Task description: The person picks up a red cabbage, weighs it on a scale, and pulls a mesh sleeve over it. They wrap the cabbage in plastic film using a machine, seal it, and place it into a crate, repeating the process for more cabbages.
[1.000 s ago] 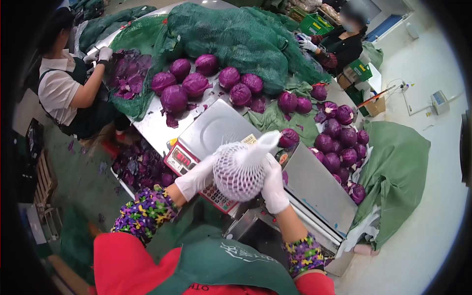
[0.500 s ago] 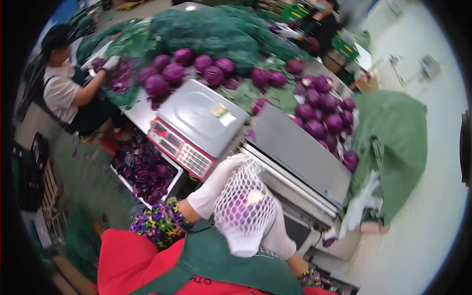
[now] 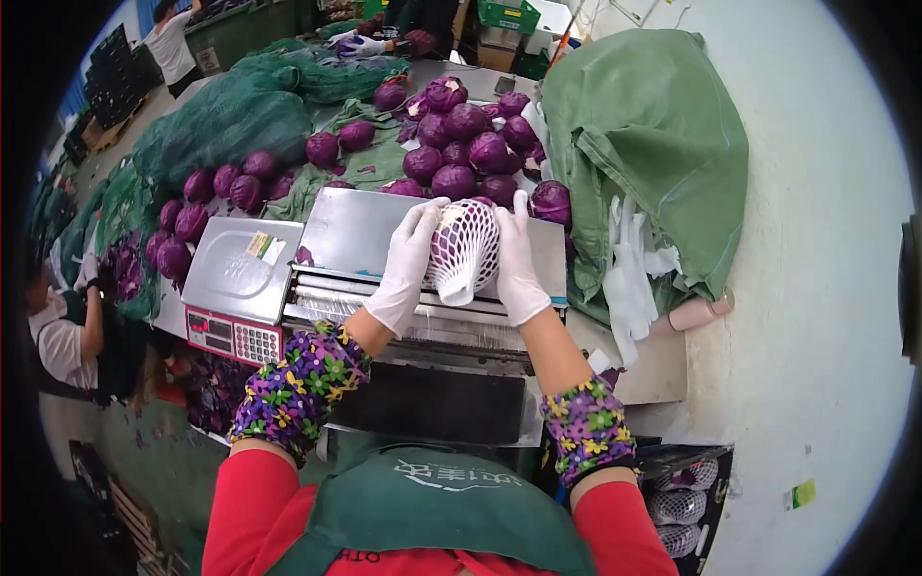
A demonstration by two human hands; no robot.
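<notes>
Between my two white-gloved hands is a purple cabbage in a white foam net point(image 3: 463, 248), held above the metal wrapping machine point(image 3: 360, 235). My left hand point(image 3: 411, 259) is closed on its left side, fingertips near the top of the net. On the right side, my right hand point(image 3: 519, 259) presses against the net with its fingers upright. The gathered end of the net points down toward me. Just beyond the machine lies a pile of bare purple cabbages point(image 3: 466, 144).
A scale point(image 3: 235, 269) stands left of the machine. Green netting point(image 3: 221, 120) and more cabbages lie behind it. A green cloth sack point(image 3: 653, 144) is at the right. A crate of netted cabbages point(image 3: 680, 504) sits low right. A co-worker point(image 3: 72, 336) is at the left.
The view has turned right and levelled. Both hands have moved away from my body with the netted cabbage, from near my apron to above the machine.
</notes>
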